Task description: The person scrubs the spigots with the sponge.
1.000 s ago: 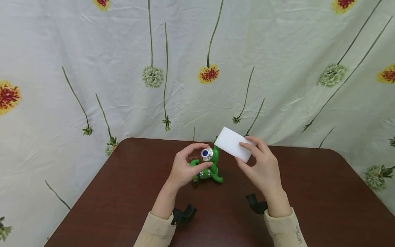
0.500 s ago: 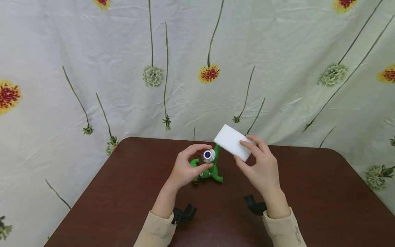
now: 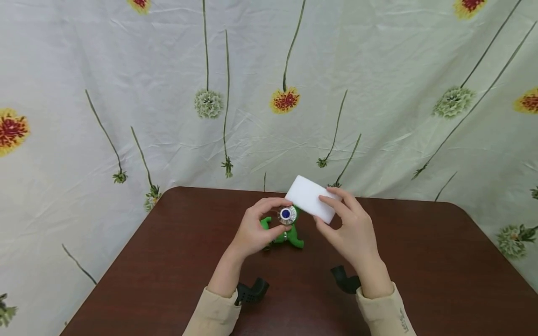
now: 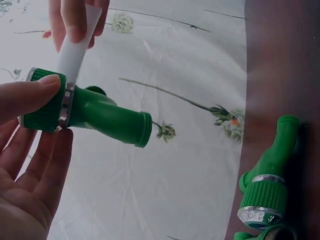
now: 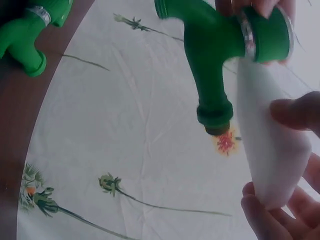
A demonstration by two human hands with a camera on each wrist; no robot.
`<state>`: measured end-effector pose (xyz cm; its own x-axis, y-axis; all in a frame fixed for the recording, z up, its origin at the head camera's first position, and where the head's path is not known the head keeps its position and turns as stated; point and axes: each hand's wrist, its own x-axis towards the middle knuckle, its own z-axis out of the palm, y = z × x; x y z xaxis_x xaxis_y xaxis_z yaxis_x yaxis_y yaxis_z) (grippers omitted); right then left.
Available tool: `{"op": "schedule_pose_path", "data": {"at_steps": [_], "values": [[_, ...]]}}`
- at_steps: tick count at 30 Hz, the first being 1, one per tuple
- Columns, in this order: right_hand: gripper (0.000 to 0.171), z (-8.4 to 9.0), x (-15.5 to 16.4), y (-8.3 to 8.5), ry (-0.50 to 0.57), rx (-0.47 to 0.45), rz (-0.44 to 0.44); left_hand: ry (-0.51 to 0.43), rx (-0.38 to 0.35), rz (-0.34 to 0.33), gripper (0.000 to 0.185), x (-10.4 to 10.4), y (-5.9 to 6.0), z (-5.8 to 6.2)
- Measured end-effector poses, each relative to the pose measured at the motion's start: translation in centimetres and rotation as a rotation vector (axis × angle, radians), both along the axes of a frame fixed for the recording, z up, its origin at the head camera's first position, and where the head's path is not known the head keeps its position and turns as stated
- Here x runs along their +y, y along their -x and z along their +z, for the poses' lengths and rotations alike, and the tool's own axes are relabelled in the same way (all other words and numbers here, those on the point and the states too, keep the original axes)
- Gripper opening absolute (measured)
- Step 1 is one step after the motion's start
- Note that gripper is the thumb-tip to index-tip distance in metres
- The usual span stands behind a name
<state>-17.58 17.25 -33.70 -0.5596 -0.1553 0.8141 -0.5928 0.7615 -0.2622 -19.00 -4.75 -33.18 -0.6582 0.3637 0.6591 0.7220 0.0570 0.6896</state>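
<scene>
While the left hand (image 3: 252, 233) pinches a green plastic hose fitting (image 4: 85, 111) by its ribbed collar, thumb on one side and fingers on the other, the right hand (image 3: 350, 228) holds a white sponge block (image 3: 310, 198) between thumb and curled fingers, just beside that collar. The fitting is lifted clear of the worktop (image 3: 420, 261), above its middle toward the far edge. It is bright green with a branching, angled body — a smooth tube that widens to a flared rim at one end, and at the other a knurled collar set off by a silvery metal ring. From the head view the collar faces the camera end-on and shows a round blue centre inside the silver ring (image 3: 286, 214). In the wrist views the sponge's edge lies against the collar; it looks to be touching.

A second green fitting (image 4: 267, 185) lies on the dark brown worktop below the hands, with the same silver-ringed collar, and a brass-coloured end shows beside it. A pale cloth printed with long-stemmed flowers (image 3: 269, 93) hangs behind — red-and-yellow heads and greenish ones.
</scene>
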Motion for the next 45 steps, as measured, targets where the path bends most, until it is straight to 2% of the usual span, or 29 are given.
{"op": "schedule_pose_path", "data": {"at_steps": [4,9,13,17,20,24,27,30,33,35,37,41,45], "values": [[0.036,-0.1,-0.6,-0.1,-0.066,0.015,-0.026,-0.023,-0.016,0.012,0.04,0.0,-0.1,0.1],[0.036,-0.2,-0.7,0.0,0.008,0.061,-0.13,-0.014,-0.038,0.006,0.041,0.0,-0.2,0.1],[0.037,-0.2,-0.6,0.0,0.048,0.086,-0.098,-0.002,-0.032,-0.005,0.04,0.0,-0.2,0.1],[0.039,-0.3,-0.6,0.0,-0.052,0.044,-0.036,0.022,-0.026,-0.012,0.04,0.0,-0.3,0.2],[0.04,-0.4,-0.7,0.0,-0.08,0.027,-0.071,0.05,-0.027,-0.011,0.039,0.1,-0.5,0.3],[0.041,-0.2,-0.5,0.0,0.006,0.055,-0.137,0.078,-0.03,-0.001,0.04,0.2,-0.5,0.3],[0.04,-0.1,-0.3,-0.1,0.037,0.055,-0.085,0.079,-0.023,-0.008,0.04,0.2,-0.5,0.3],[0.038,0.0,0.0,-0.1,0.002,0.007,-0.015,0.065,-0.016,-0.017,0.039,0.2,-0.4,0.3],[0.037,0.0,0.2,-0.1,-0.015,-0.043,-0.032,0.046,-0.023,-0.016,0.04,0.2,-0.4,0.4],[0.037,0.0,0.2,-0.1,0.019,-0.054,-0.068,0.044,-0.037,0.002,0.041,0.1,-0.4,0.4],[0.037,0.2,0.3,-0.2,0.077,-0.054,-0.067,0.043,-0.057,0.023,0.043,0.1,-0.5,0.4],[0.037,0.6,0.5,-0.5,0.166,-0.04,0.049,0.025,-0.083,0.058,0.044,0.0,-0.5,0.5],[0.04,0.6,0.6,-0.5,0.146,-0.058,0.209,-0.011,-0.067,0.096,0.043,0.0,-0.5,0.5]]}}
